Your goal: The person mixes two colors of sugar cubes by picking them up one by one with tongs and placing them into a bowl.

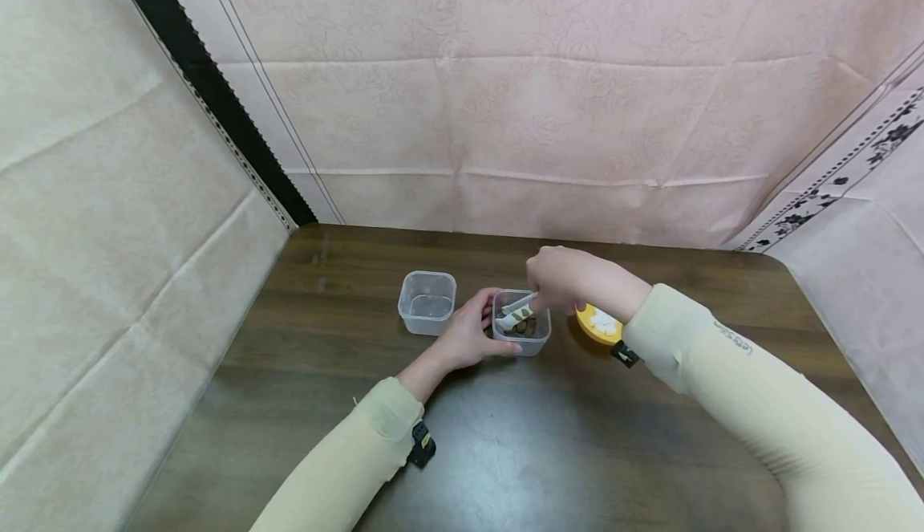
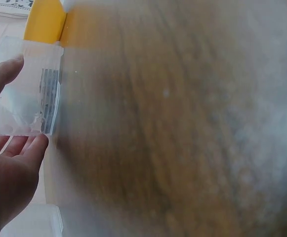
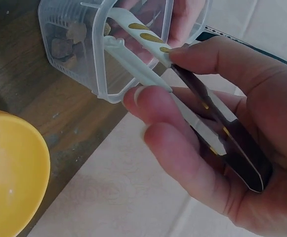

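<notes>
My left hand (image 1: 468, 335) steadies a clear plastic container (image 1: 530, 347), its thumb along the near wall and its fingers on the left side. Brown lumps (image 3: 61, 48) lie inside, towards the bottom. From the right, my right hand (image 1: 566, 277) pinches a pair of tongs (image 3: 138, 32) between thumb and fingers. The tongs have pale tips with gold leaf shapes and a dark, glossy bent end against the palm. Their tips reach through the container's open top, a small gap between them. In the right wrist view, no lump shows between the tips.
A second clear container (image 1: 419, 326) stands left of the first. Right of it, partly under my right forearm, sits a yellow bowl (image 3: 29, 173) with white pieces in it. The dark wooden table (image 1: 346, 404) meets pale patterned cloth (image 1: 505, 131) at the back and sides.
</notes>
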A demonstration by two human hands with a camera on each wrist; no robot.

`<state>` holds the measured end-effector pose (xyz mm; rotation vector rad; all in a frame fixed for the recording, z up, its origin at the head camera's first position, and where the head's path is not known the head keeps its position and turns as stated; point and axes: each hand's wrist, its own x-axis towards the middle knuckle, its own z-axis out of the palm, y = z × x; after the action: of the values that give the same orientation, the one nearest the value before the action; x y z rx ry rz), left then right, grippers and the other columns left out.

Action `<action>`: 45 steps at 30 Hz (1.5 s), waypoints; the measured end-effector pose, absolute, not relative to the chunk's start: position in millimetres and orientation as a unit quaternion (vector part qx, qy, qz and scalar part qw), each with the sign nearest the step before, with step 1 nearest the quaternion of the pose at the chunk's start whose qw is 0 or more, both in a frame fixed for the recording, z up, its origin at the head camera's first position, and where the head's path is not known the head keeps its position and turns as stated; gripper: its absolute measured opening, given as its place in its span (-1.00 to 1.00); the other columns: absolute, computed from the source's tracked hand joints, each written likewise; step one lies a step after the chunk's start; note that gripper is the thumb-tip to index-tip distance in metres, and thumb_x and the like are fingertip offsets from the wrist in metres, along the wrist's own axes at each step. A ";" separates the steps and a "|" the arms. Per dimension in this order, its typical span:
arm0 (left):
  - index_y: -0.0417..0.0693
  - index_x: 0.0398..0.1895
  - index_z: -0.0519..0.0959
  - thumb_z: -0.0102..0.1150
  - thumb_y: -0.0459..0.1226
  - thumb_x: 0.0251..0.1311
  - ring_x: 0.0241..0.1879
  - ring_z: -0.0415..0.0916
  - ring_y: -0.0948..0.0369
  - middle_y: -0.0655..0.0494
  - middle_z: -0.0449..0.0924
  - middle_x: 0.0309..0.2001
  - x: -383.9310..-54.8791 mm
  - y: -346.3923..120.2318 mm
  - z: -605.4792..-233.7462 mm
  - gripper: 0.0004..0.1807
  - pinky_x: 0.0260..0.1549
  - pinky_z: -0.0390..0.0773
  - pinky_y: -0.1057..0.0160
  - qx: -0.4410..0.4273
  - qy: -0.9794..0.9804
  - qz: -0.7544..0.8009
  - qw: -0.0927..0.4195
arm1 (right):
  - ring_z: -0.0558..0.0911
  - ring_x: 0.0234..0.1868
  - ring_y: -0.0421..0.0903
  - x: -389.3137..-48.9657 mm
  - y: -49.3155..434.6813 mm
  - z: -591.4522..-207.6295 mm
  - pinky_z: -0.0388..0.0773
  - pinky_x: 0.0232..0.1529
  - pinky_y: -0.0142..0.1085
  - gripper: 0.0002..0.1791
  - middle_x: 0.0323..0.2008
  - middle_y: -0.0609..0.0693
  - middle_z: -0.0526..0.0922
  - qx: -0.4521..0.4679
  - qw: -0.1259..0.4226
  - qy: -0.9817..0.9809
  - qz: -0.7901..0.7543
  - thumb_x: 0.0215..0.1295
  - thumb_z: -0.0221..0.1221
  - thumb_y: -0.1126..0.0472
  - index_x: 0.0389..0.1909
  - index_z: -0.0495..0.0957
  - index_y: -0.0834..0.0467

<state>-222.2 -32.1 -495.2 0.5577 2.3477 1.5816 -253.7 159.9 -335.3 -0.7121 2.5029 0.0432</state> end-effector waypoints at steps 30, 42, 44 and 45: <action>-0.12 0.50 0.34 0.72 -0.27 0.04 0.46 0.43 0.05 -0.07 0.46 0.40 -222.1 -33.1 -494.5 -0.02 0.45 0.46 0.09 0.198 0.804 0.546 0.125 | 0.61 -0.73 -0.20 -247.4 153.5 -337.5 0.58 -0.65 -0.35 -0.71 -0.65 -0.10 0.62 -0.304 0.202 0.929 0.064 0.34 0.40 0.10 -0.57 0.64 0.07; -0.09 0.52 0.32 0.71 -0.26 0.05 0.46 0.43 0.10 -0.03 0.44 0.42 -221.7 -33.0 -492.8 -0.02 0.45 0.46 0.15 0.198 0.806 0.541 0.134 | 0.61 -0.74 -0.19 -248.9 154.0 -338.8 0.56 -0.66 -0.36 -0.66 -0.69 -0.07 0.61 -0.294 0.208 0.932 0.053 0.36 0.37 0.10 -0.60 0.57 0.08; -0.08 0.52 0.32 0.71 -0.26 0.06 0.46 0.42 0.11 -0.02 0.44 0.43 -221.6 -33.2 -492.4 -0.02 0.45 0.46 0.16 0.196 0.809 0.538 0.135 | 0.62 -0.74 -0.19 -249.4 153.1 -339.7 0.57 -0.66 -0.35 -0.67 -0.68 -0.07 0.62 -0.293 0.208 0.932 0.056 0.36 0.37 0.10 -0.59 0.58 0.08; -0.08 0.52 0.32 0.70 -0.26 0.06 0.46 0.42 0.10 -0.03 0.43 0.43 -221.3 -33.4 -492.2 -0.02 0.45 0.46 0.14 0.197 0.808 0.538 0.135 | 0.62 -0.73 -0.19 -249.8 152.8 -340.0 0.58 -0.66 -0.35 -0.68 -0.68 -0.07 0.62 -0.292 0.209 0.931 0.058 0.36 0.36 0.10 -0.58 0.58 0.08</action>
<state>-221.3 -33.4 -492.2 0.5698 2.3429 1.5595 -249.8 152.8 -340.0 -0.8131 2.5912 0.1602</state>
